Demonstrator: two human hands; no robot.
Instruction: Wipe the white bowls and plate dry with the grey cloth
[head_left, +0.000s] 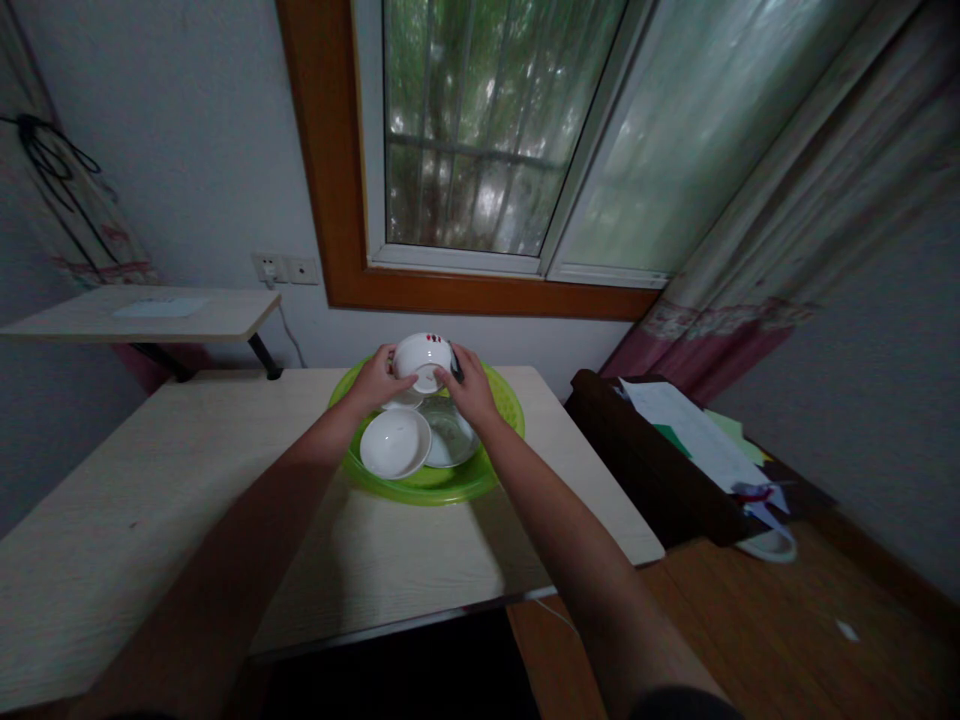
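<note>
A white bowl (421, 358) with small red marks near its edge is tilted so its underside faces me. My left hand (379, 382) grips its left side, thumb on the base. On the right side my right hand (472, 385) grips the same bowl, and a small dark patch or object (456, 366) shows by its fingers; I cannot tell what it is. Below the hands sits a green plastic basin (450, 490). In it lie a white bowl (396, 444), its hollow side up, and a wider pale dish (454, 436). Another white dish is partly hidden behind the hands.
The basin stands on a pale wooden table (225, 430). A raised shelf (225, 312) with black legs is at the left, below a wall socket (285, 269). A barred window is ahead. Right of the table, papers (682, 425) lie on a dark brown piece of furniture (637, 450).
</note>
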